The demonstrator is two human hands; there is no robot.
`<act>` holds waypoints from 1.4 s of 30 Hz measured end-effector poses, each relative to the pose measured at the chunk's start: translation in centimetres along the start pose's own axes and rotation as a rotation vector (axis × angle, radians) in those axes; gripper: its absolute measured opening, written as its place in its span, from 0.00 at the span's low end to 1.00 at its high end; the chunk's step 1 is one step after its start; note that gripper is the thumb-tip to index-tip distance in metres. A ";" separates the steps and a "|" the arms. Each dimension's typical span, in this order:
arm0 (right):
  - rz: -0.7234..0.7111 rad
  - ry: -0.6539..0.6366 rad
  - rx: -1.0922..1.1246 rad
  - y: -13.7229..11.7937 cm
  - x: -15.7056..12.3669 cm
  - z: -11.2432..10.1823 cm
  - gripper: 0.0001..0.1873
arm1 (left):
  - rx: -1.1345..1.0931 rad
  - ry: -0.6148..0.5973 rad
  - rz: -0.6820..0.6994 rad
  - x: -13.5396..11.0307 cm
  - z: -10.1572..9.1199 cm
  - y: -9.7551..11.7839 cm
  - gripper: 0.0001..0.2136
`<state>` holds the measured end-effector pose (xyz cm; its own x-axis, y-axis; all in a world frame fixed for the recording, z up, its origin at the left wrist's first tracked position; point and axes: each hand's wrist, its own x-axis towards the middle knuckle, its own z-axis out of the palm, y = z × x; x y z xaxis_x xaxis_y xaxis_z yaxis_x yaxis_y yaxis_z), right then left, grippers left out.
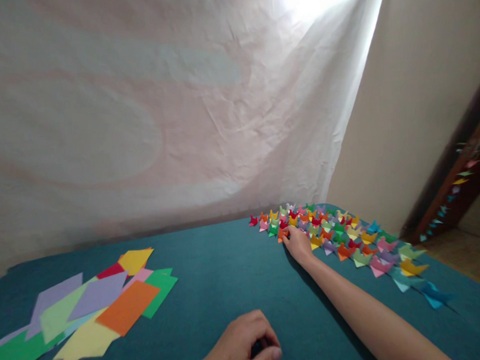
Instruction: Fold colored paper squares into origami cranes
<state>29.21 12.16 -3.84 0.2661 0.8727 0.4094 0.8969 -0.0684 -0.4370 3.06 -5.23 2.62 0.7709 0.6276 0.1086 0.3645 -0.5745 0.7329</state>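
Observation:
My right hand [299, 244] reaches out to the near left edge of a group of small folded paper birds. Its fingertips are pinched on an orange paper bird [282, 235], which is at the table surface. The hand partly covers that bird. Around it stand many more birds in rows, among them a green bird [272, 231], a yellow bird [315, 242] and a red bird [253, 221]. My left hand [245, 347] rests on the table at the bottom middle, its fingers loosely curled in and the thumb below them. Nothing shows in it.
A loose pile of coloured paper sheets, with an orange sheet [129, 307] on top, lies on the left of the dark green tabletop [213, 269]. A pale hanging cloth [186, 112] closes off the back. At right, a string of paper pieces [455, 189] hangs by a brown door.

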 end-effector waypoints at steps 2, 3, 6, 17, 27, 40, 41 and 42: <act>0.003 0.005 0.002 0.1 0.1 0.2 0.09 | 0.003 -0.002 -0.001 0.0 0.0 0.0 0.08; 0.002 0.009 0.004 0.1 0.1 0.3 0.08 | 0.002 -0.003 -0.003 0.0 0.0 0.1 0.08; -0.008 0.021 0.019 0.3 0.0 0.5 0.08 | 0.000 -0.007 -0.006 0.0 0.0 0.0 0.08; -0.097 0.162 0.192 1.1 0.4 -0.2 0.17 | 0.001 0.012 0.026 0.0 0.4 -0.8 0.08; -0.067 0.295 0.305 1.8 0.8 -1.3 0.16 | 0.009 0.002 0.003 -0.1 0.1 -0.4 0.06; -0.275 0.183 0.346 -1.6 -0.9 -2.9 0.15 | -0.011 -0.011 -0.013 -0.7 -1.2 -0.5 0.07; -0.316 0.136 0.349 -2.2 -1.2 -3.1 0.14 | 0.004 0.010 -0.036 -0.7 -1.9 -0.7 0.08; -0.361 0.081 0.350 -2.8 -1.6 -3.2 0.13 | 0.043 0.042 -0.059 -0.8 -2.6 -1.1 0.08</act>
<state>27.38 9.46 -0.70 0.0005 0.7694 0.6387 0.7685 0.4084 -0.4926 0.73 -3.74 3.50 0.7249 0.6823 0.0946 0.4317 -0.5570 0.7095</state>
